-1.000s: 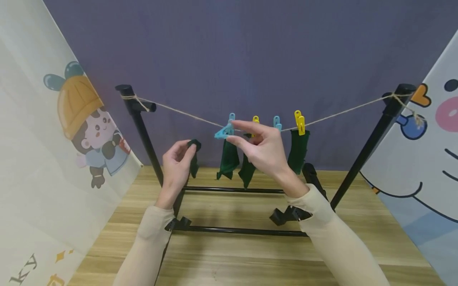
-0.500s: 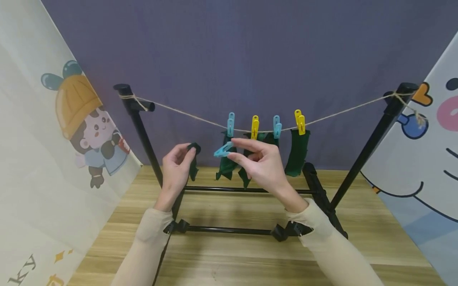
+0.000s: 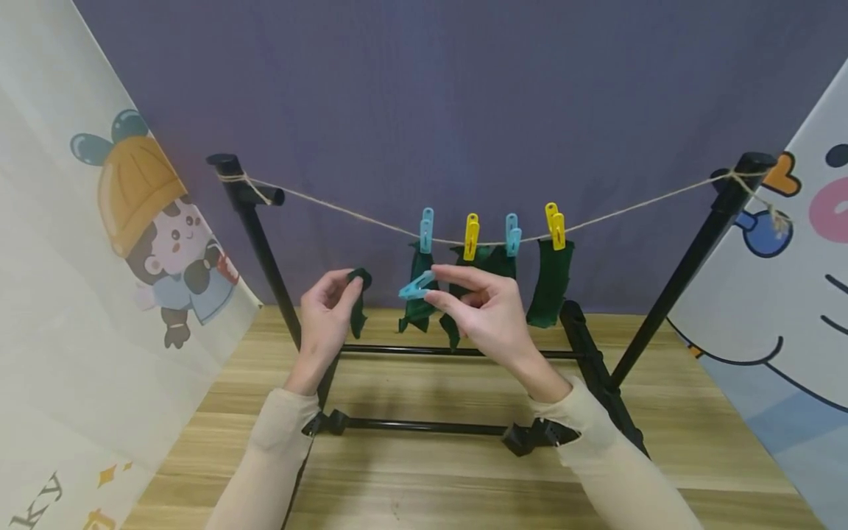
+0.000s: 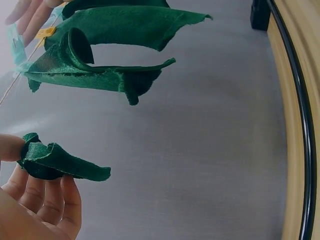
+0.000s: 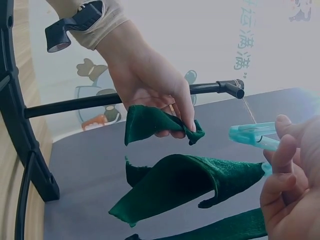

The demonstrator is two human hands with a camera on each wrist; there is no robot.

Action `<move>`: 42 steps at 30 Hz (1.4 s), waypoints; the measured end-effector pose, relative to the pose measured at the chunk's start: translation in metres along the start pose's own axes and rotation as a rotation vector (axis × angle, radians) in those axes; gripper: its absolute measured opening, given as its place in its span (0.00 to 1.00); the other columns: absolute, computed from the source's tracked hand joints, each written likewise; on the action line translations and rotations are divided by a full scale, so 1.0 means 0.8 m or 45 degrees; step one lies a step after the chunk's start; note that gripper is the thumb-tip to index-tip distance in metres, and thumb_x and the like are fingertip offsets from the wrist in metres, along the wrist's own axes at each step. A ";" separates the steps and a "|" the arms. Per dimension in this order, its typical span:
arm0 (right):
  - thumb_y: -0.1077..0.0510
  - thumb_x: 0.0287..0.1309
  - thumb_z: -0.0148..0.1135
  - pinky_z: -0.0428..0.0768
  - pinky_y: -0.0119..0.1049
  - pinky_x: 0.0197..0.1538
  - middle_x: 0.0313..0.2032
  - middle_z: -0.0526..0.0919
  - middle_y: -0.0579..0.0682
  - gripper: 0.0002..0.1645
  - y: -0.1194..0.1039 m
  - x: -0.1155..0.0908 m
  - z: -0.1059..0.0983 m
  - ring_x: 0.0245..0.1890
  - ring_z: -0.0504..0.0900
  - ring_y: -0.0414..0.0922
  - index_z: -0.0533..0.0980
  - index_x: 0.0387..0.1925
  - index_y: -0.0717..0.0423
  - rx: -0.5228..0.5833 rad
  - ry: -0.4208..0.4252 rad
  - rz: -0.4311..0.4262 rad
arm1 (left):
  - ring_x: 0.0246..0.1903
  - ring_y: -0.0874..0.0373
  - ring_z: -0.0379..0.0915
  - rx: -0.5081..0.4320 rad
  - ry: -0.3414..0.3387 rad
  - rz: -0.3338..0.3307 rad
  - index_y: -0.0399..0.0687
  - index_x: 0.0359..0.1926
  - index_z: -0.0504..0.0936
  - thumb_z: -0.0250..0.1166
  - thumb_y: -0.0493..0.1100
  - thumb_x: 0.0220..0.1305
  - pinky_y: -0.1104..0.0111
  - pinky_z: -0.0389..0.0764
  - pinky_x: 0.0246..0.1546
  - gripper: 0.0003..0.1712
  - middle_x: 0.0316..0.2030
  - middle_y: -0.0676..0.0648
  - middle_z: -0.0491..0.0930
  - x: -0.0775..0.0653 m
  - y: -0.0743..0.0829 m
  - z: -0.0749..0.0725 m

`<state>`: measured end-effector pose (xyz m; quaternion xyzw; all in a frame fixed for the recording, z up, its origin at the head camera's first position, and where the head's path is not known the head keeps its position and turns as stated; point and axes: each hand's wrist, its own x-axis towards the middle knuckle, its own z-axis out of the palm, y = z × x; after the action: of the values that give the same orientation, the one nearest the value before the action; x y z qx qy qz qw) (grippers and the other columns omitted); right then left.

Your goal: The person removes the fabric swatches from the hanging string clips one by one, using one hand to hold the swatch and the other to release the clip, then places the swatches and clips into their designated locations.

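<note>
My left hand (image 3: pixel 324 313) pinches a small dark green cloth (image 3: pixel 358 315) between thumb and fingers, and the cloth hangs down from the fingertips. In the left wrist view this cloth (image 4: pixel 65 162) looks folded and bunched near the thumb. My right hand (image 3: pixel 489 313) pinches a light blue clothespin (image 3: pixel 416 285) by its handle ends, its nose pointing left toward the held cloth. The clothespin and cloth are apart. Behind the right hand, green cloths (image 3: pixel 551 287) hang from a string (image 3: pixel 344 212) by blue clothespins (image 3: pixel 426 232) and yellow clothespins (image 3: pixel 471 237); the hand partly hides them.
The string runs between two black posts (image 3: pixel 261 243) of a frame. Lower bars (image 3: pixel 424 427) cross above the wood-grain tabletop (image 3: pixel 424 486). A grey-blue backdrop (image 3: pixel 424 96) stands behind, with printed cartoon panels (image 3: pixel 165 221) at both sides. Each wrist wears a black camera mount (image 3: pixel 539 434).
My right hand has come down from the string with the blue clothespin, uncovering the hung clothespins. My left hand has dropped slightly, still holding the green cloth.
</note>
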<state>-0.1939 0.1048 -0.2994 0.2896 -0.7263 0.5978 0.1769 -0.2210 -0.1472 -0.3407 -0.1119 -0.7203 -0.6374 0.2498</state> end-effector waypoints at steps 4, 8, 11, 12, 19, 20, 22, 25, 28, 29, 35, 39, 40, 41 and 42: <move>0.65 0.63 0.75 0.64 0.33 0.13 0.55 0.91 0.56 0.22 0.001 -0.003 -0.002 0.08 0.70 0.46 0.86 0.59 0.57 -0.017 0.009 0.009 | 0.33 0.60 0.80 0.011 -0.004 -0.022 0.33 0.53 0.85 0.65 0.37 0.76 0.76 0.78 0.34 0.12 0.34 0.63 0.84 -0.004 -0.004 0.002; 0.65 0.63 0.75 0.64 0.33 0.13 0.54 0.91 0.56 0.22 0.003 -0.008 -0.005 0.08 0.69 0.43 0.86 0.59 0.57 -0.019 0.015 0.021 | 0.34 0.63 0.80 0.020 0.006 -0.042 0.33 0.52 0.85 0.65 0.37 0.76 0.76 0.78 0.37 0.11 0.35 0.60 0.85 -0.008 -0.008 0.004; 0.66 0.63 0.75 0.64 0.34 0.13 0.53 0.91 0.57 0.22 0.006 -0.011 -0.006 0.08 0.68 0.41 0.86 0.59 0.57 -0.013 0.018 0.032 | 0.35 0.66 0.80 0.021 0.006 -0.054 0.32 0.52 0.85 0.65 0.37 0.76 0.76 0.79 0.38 0.12 0.36 0.58 0.85 -0.011 -0.011 0.004; 0.66 0.63 0.75 0.64 0.34 0.13 0.53 0.91 0.57 0.22 0.007 -0.012 -0.007 0.08 0.68 0.41 0.86 0.59 0.57 -0.009 0.019 0.036 | 0.35 0.67 0.80 0.021 0.005 -0.057 0.32 0.52 0.85 0.65 0.37 0.77 0.76 0.79 0.39 0.12 0.37 0.58 0.85 -0.013 -0.012 0.004; 0.65 0.63 0.75 0.62 0.35 0.13 0.44 0.92 0.59 0.22 0.015 -0.020 -0.011 0.09 0.68 0.41 0.86 0.59 0.56 -0.025 0.019 0.066 | 0.35 0.67 0.80 0.026 -0.005 -0.106 0.34 0.53 0.85 0.64 0.38 0.77 0.75 0.78 0.38 0.12 0.37 0.59 0.85 -0.024 -0.019 0.003; 0.65 0.63 0.75 0.62 0.35 0.13 0.42 0.92 0.58 0.22 0.016 -0.021 -0.012 0.09 0.68 0.42 0.86 0.59 0.56 -0.023 0.019 0.068 | 0.35 0.67 0.80 0.027 -0.007 -0.114 0.34 0.53 0.85 0.64 0.38 0.77 0.75 0.79 0.37 0.12 0.37 0.59 0.85 -0.026 -0.020 0.004; 0.65 0.63 0.75 0.62 0.35 0.13 0.41 0.92 0.58 0.22 0.018 -0.024 -0.013 0.09 0.68 0.43 0.86 0.59 0.55 -0.016 0.025 0.067 | 0.35 0.66 0.81 0.025 -0.017 -0.127 0.33 0.53 0.85 0.64 0.39 0.78 0.75 0.80 0.36 0.13 0.37 0.56 0.85 -0.028 -0.022 0.004; 0.66 0.63 0.75 0.62 0.35 0.13 0.42 0.92 0.62 0.22 0.022 -0.027 -0.015 0.08 0.68 0.42 0.86 0.58 0.58 0.002 0.037 0.071 | 0.36 0.64 0.82 0.025 -0.039 -0.133 0.32 0.53 0.84 0.63 0.39 0.78 0.75 0.81 0.36 0.13 0.38 0.51 0.85 -0.031 -0.025 0.005; 0.67 0.63 0.75 0.63 0.34 0.13 0.47 0.91 0.64 0.21 0.025 -0.030 -0.017 0.09 0.68 0.42 0.85 0.58 0.61 0.011 0.047 0.079 | 0.36 0.61 0.83 0.024 -0.053 -0.135 0.32 0.53 0.84 0.63 0.39 0.78 0.75 0.81 0.36 0.13 0.38 0.49 0.85 -0.033 -0.026 0.005; 0.67 0.63 0.75 0.63 0.35 0.13 0.48 0.91 0.65 0.21 0.026 -0.031 -0.017 0.09 0.69 0.43 0.85 0.58 0.63 0.009 0.046 0.082 | 0.36 0.61 0.82 0.025 -0.055 -0.136 0.32 0.53 0.84 0.64 0.39 0.78 0.75 0.81 0.37 0.13 0.38 0.50 0.85 -0.033 -0.027 0.005; 0.66 0.63 0.75 0.63 0.35 0.13 0.44 0.93 0.58 0.22 0.028 -0.037 -0.020 0.09 0.69 0.45 0.85 0.58 0.62 -0.004 0.057 0.087 | 0.35 0.59 0.82 0.027 -0.054 -0.145 0.34 0.52 0.85 0.65 0.38 0.77 0.74 0.81 0.35 0.11 0.36 0.57 0.84 -0.038 -0.031 0.004; 0.66 0.63 0.75 0.63 0.35 0.13 0.45 0.93 0.56 0.22 0.032 -0.044 -0.022 0.09 0.68 0.41 0.86 0.58 0.59 -0.012 0.063 0.111 | 0.34 0.61 0.80 0.026 -0.058 -0.142 0.34 0.51 0.85 0.64 0.38 0.77 0.73 0.80 0.36 0.11 0.35 0.58 0.84 -0.042 -0.033 0.003; 0.66 0.63 0.74 0.63 0.35 0.14 0.46 0.92 0.56 0.22 0.034 -0.046 -0.023 0.09 0.67 0.40 0.86 0.58 0.59 -0.010 0.063 0.116 | 0.33 0.62 0.80 0.024 -0.056 -0.140 0.34 0.51 0.85 0.64 0.38 0.77 0.73 0.80 0.36 0.11 0.35 0.57 0.84 -0.043 -0.034 0.003; 0.67 0.63 0.74 0.63 0.35 0.14 0.48 0.92 0.59 0.21 0.035 -0.047 -0.023 0.09 0.67 0.40 0.86 0.58 0.59 -0.007 0.063 0.117 | 0.34 0.62 0.81 0.020 -0.056 -0.143 0.34 0.51 0.85 0.64 0.38 0.77 0.73 0.80 0.36 0.11 0.34 0.58 0.84 -0.043 -0.034 0.003; 0.67 0.64 0.74 0.62 0.35 0.13 0.49 0.92 0.59 0.21 0.036 -0.049 -0.024 0.09 0.67 0.40 0.85 0.58 0.60 -0.003 0.065 0.114 | 0.33 0.62 0.81 0.018 -0.056 -0.141 0.34 0.51 0.85 0.64 0.38 0.77 0.73 0.81 0.35 0.11 0.34 0.58 0.85 -0.044 -0.035 0.003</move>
<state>-0.1840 0.1348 -0.3409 0.2412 -0.7345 0.6114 0.1689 -0.2047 -0.1442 -0.3824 -0.0838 -0.7352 -0.6425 0.1990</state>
